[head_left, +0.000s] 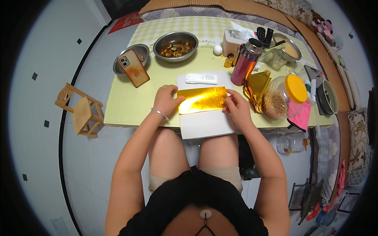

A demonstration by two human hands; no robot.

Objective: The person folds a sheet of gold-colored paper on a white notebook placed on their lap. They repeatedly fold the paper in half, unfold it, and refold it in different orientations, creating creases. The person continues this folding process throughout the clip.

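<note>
A shiny gold foil sheet (202, 100) lies crosswise over a white sheet of card or paper (204, 126) at the table's near edge. My left hand (167, 100) grips the foil's left edge, its thumb resting on top. At the right edge, my right hand (238, 109) pinches the same sheet between thumb and fingers. Just beyond the foil is a white oblong packet (201, 78). More folded gold foil (258, 89) is piled to the right, beside a pink-and-orange metal thermos (246, 63).
A phone (134, 69) leans on a metal bowl (143, 51) at the left. A second metal bowl (176, 58) holds food in liquid. Rightward stand a tissue box (231, 44) and a clear jar with a yellow lid (296, 89). A small wooden chair (82, 113) is left of the table.
</note>
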